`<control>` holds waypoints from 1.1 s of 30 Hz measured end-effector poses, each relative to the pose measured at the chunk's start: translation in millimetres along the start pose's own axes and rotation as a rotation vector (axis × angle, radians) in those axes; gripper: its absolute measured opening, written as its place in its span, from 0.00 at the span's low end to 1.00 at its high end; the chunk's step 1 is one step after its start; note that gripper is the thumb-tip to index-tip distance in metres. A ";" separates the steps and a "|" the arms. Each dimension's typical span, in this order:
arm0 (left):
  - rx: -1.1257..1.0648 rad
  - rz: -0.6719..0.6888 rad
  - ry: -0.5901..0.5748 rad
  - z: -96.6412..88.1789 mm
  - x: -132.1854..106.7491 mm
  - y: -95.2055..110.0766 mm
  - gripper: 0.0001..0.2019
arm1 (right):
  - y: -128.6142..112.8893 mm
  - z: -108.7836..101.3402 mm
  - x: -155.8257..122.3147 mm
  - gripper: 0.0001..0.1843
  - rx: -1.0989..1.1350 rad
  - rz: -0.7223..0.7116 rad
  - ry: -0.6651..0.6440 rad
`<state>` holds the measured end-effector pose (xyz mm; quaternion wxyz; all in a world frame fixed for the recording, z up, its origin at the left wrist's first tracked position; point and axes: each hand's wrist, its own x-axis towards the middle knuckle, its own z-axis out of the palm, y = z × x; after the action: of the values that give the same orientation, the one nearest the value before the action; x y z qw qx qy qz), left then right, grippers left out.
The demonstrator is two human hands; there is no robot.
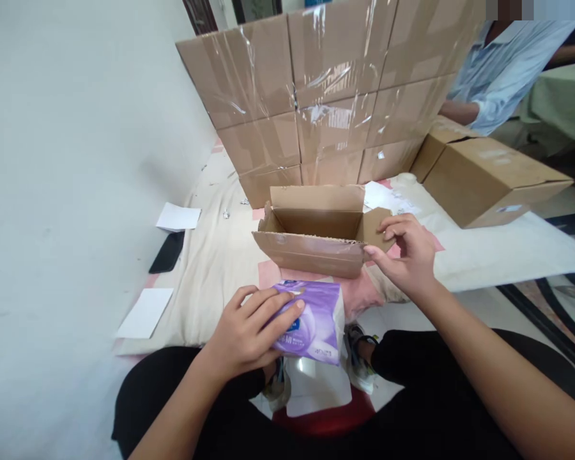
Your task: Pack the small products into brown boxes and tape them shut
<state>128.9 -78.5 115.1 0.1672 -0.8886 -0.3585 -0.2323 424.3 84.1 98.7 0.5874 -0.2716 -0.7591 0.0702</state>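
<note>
My left hand [249, 332] grips a purple soft pack of tissues [314, 322], held low in front of my lap. An open small cardboard box [311, 246] sits on the cloth just beyond it, its inside showing nothing. My right hand [407, 255] pinches the box's right side flap [376, 229] between thumb and fingers.
A wall of taped cardboard boxes [326, 96] stands behind the open box. Another closed carton [489, 179] lies at the right, with a person in a light blue shirt [503, 70] behind it. White paper sheets [178, 217] and a black phone [167, 251] lie left.
</note>
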 end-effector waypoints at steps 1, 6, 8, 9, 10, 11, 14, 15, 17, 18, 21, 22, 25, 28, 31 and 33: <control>0.008 -0.014 0.016 -0.5 -0.3 -1.0 0.21 | -1.9 0.7 2.0 0.15 0.036 0.055 0.017; 0.049 -0.060 0.098 -4.2 1.2 -1.7 0.19 | 2.2 4.6 10.4 0.22 0.241 0.520 0.103; 0.056 -0.064 0.126 -4.9 1.6 -0.6 0.18 | 11.1 7.8 10.8 0.22 0.374 0.689 0.152; 0.055 -0.066 0.137 -4.8 1.3 -0.1 0.18 | 15.9 9.7 10.6 0.22 0.440 0.756 0.170; 0.049 -0.068 0.147 -4.1 0.7 0.2 0.18 | 20.3 11.3 10.3 0.22 0.494 0.811 0.179; 0.040 -0.071 0.153 -3.0 -0.3 0.2 0.18 | 23.8 12.4 10.2 0.21 0.528 0.854 0.175; 0.015 -0.085 0.187 2.4 -4.4 -2.2 0.20 | 24.6 10.1 12.8 0.19 0.456 0.820 0.119; 0.015 -0.082 0.201 4.4 -5.6 -3.7 0.20 | 20.5 7.0 14.4 0.18 0.365 0.742 0.119; 0.036 -0.065 0.227 8.0 -6.8 -6.5 0.22 | 5.1 -1.2 17.6 0.13 0.136 0.505 0.169; 0.050 -0.055 0.237 9.5 -6.6 -7.4 0.22 | -5.8 -5.4 18.6 0.10 0.047 0.356 0.193; 0.100 -0.029 0.237 13.7 -3.1 -5.5 0.21 | -44.7 -12.4 16.5 0.06 0.086 -0.088 0.032; 0.127 -0.011 0.240 15.1 -1.0 -3.3 0.22 | -57.1 -11.8 14.0 0.11 0.184 -0.171 -0.121; 0.204 0.059 0.305 20.5 6.1 6.6 0.22 | -81.6 -2.3 3.0 0.42 0.395 -0.109 -0.629; 0.230 0.098 0.379 28.5 10.8 16.4 0.20 | -81.7 10.0 -6.9 0.61 0.338 0.059 -0.876; 0.206 0.093 0.383 38.3 10.1 24.3 0.19 | -71.2 13.8 -8.6 0.66 0.256 0.119 -0.979; 0.164 0.086 0.358 43.4 6.9 29.1 0.18 | -69.0 10.4 -5.7 0.70 0.210 0.153 -1.076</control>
<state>166.8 -74.5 78.6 0.3100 -0.8309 -0.3027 -0.3491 392.8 25.4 120.1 0.1338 -0.1916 -0.9192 0.3170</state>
